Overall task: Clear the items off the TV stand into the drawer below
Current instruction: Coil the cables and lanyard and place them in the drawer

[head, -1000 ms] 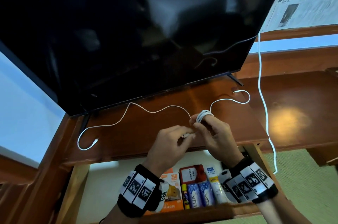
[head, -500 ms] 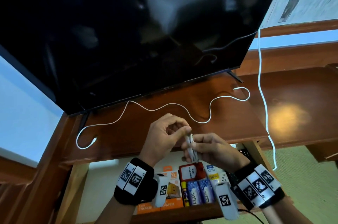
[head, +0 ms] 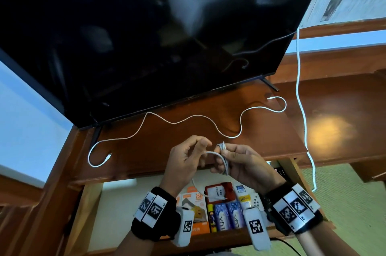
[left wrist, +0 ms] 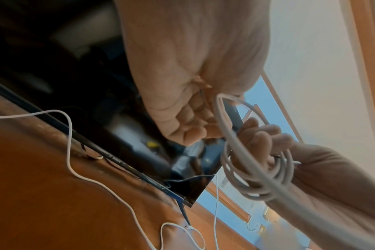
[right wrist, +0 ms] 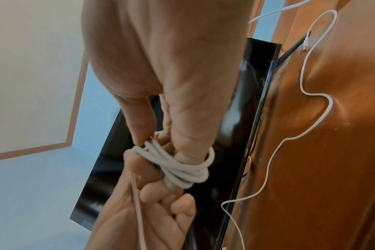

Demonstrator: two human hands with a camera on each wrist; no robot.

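Both hands sit over the front edge of the surface [head: 261, 130], and right behind them a loose white cable [head: 188, 119] snakes nearly the full width, so any reach back crosses it. The TV [head: 146, 36] walls off the rear. Below, the open drawer [head: 117, 209] is packed on the right with boxes [head: 195, 203] and batteries [head: 227, 214]; bare floor shows at its left

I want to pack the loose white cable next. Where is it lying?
In the head view the loose white cable snakes across the TV stand, in front of the TV and beyond both hands; one plug lies far left, the other far right.
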